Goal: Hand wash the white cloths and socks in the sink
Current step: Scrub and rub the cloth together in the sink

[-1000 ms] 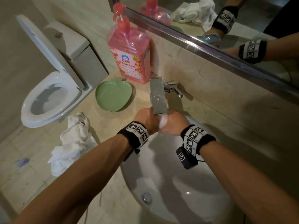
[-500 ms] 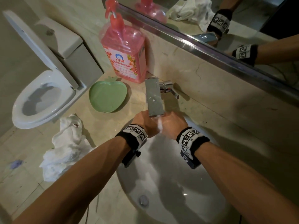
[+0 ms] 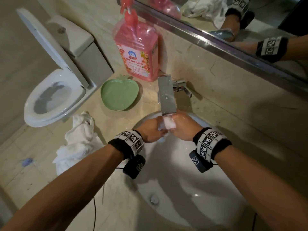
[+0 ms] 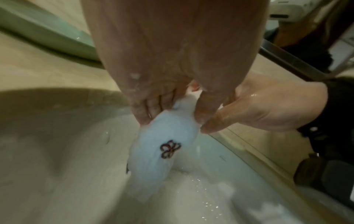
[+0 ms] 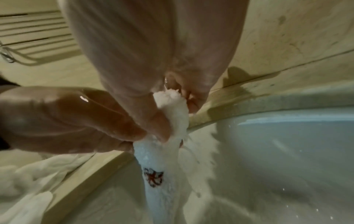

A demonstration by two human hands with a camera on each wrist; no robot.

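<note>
A white sock [image 3: 169,125] [image 4: 164,144] [image 5: 162,166] with a small red embroidered mark hangs wet and soapy under the steel faucet [image 3: 166,95], at the far rim of the white sink [image 3: 183,189]. My left hand [image 3: 150,130] [image 4: 164,109] and my right hand [image 3: 183,127] [image 5: 172,106] both pinch its upper end, fingers curled round the fabric, knuckles close together. The sock's lower part dangles into the basin, where foam and water lie [image 4: 201,189].
A heap of white cloths [image 3: 78,142] lies on the counter left of the sink. Behind it sit a green apple-shaped dish [image 3: 119,95] and a pink detergent pump bottle [image 3: 136,52]. A toilet [image 3: 53,90] stands at far left; a mirror [image 3: 233,22] runs above.
The head camera has shifted slightly. My hands stay together under the faucet, and the white sock now shows more plainly between them.
</note>
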